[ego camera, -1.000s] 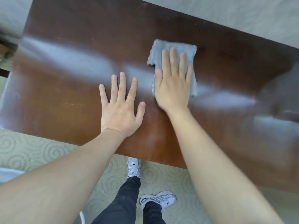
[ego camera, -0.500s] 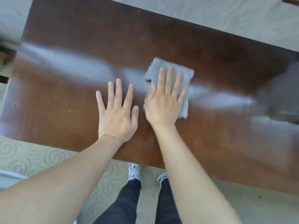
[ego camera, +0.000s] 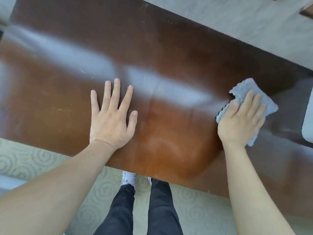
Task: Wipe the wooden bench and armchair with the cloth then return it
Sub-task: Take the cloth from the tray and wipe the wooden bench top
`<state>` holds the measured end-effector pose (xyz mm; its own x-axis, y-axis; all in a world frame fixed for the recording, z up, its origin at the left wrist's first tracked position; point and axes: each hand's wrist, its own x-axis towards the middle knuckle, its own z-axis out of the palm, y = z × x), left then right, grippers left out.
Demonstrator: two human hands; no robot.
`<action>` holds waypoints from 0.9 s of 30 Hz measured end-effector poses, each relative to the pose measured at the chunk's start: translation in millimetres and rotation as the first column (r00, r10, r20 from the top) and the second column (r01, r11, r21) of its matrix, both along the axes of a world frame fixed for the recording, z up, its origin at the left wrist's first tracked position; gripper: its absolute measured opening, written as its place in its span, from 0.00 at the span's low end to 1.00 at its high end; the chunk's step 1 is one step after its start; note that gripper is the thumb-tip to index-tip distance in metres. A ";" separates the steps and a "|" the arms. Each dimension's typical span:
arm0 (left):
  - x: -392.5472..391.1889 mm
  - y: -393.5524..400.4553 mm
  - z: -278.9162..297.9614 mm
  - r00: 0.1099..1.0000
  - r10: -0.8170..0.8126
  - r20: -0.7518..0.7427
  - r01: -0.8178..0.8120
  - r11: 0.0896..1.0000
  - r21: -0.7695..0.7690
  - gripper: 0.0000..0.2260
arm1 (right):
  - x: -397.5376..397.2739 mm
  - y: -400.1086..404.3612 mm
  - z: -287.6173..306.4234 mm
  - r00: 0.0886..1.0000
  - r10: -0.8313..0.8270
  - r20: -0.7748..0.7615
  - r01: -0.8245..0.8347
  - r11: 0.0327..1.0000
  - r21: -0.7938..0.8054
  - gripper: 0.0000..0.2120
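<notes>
A glossy dark brown wooden bench (ego camera: 169, 56) fills most of the head view, running from upper left to lower right. My left hand (ego camera: 112, 119) lies flat on its top near the front edge, fingers spread, holding nothing. My right hand (ego camera: 241, 120) presses flat on a folded grey-blue cloth (ego camera: 243, 89) toward the bench's right part. The cloth's edges stick out above and below the hand; the rest is hidden under the palm. No armchair can be made out.
Pale patterned carpet (ego camera: 30, 160) lies in front of the bench, where my legs (ego camera: 140, 209) in dark trousers and white shoes stand. Grey floor (ego camera: 237, 26) shows beyond the far edge. A pale rounded object (ego camera: 307, 119) sits at the right frame edge.
My right hand has slid the cloth from the bench's middle, beside my left hand, far over to the right. The left hand has stayed flat in place.
</notes>
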<state>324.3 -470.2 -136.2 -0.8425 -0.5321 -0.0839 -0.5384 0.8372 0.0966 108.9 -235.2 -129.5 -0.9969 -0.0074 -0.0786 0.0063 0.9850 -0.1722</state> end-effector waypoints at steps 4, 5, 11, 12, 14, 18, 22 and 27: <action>-1.3 0.0 0.5 1.000 0.007 -0.003 -0.007 1.000 -0.011 0.29 | 57.6 -0.4 -1.8 0.996 -0.074 0.040 0.073 0.997 0.023 0.29; -1.5 0.3 1.1 1.000 0.011 -0.006 -0.011 1.000 -0.009 0.29 | 73.7 -9.5 -2.0 0.998 -0.032 0.050 0.031 0.999 0.023 0.29; -0.1 0.5 -1.5 1.000 0.015 -0.026 -0.015 1.000 -0.017 0.28 | 145.7 -62.3 -7.1 0.819 0.570 0.067 -0.572 0.820 0.022 0.28; 0.1 0.7 -2.0 0.999 0.016 -0.034 -0.017 1.000 -0.018 0.28 | 137.8 -65.4 -8.1 0.755 0.652 0.066 -0.654 0.757 0.010 0.28; -0.3 0.8 -2.3 0.999 0.017 -0.043 -0.018 1.000 -0.018 0.28 | 107.4 -69.5 -9.5 0.636 0.770 0.048 -0.771 0.637 -0.008 0.26; -0.6 1.5 -1.5 0.998 0.025 -0.053 -0.026 0.999 -0.020 0.28 | 29.3 -102.0 -10.8 0.692 0.722 0.003 -0.722 0.692 0.007 0.26; -0.2 2.4 -1.8 0.997 0.030 -0.068 -0.032 0.999 -0.024 0.27 | -32.2 -151.9 -13.2 0.811 0.585 0.006 -0.585 0.811 -0.008 0.26; 0.8 3.1 -1.5 0.998 0.029 -0.063 -0.030 0.999 -0.016 0.26 | -33.9 -168.8 -17.5 0.811 0.585 -0.002 -0.585 0.811 0.016 0.28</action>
<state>325.1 -467.1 -137.7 -0.8296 -0.5580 -0.0219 -0.5564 0.8226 0.1172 75.0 -404.0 -147.0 -0.8048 -0.5886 -0.0767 -0.5733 0.8043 -0.1565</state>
